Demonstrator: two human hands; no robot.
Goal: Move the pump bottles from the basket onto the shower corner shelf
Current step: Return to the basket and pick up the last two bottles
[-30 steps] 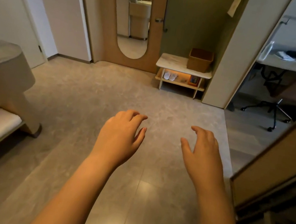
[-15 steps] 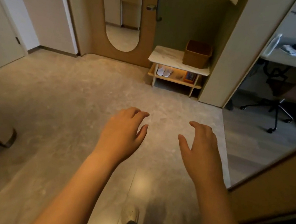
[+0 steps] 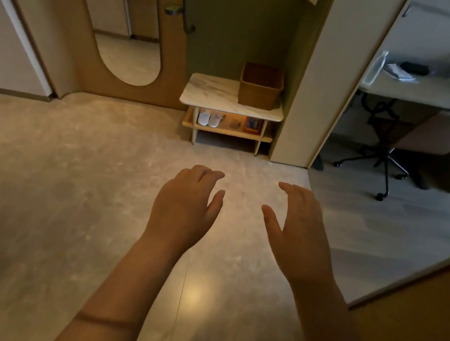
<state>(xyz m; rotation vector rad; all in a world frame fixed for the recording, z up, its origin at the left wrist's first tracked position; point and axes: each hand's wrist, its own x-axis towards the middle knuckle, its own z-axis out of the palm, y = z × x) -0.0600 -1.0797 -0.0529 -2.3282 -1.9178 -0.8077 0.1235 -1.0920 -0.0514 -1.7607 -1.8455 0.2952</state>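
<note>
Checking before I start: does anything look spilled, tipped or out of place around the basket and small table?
Nothing stands out. The basket stands upright on the small table, white slippers lie paired on its lower shelf, and the floor shows no spill. The left hand and right hand hover empty.

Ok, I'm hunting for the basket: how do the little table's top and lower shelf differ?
The top is pale, marble-like and carries the brown basket at its right end; the lower shelf is light wood and holds white slippers. Both sit on the same pale legs.
</note>
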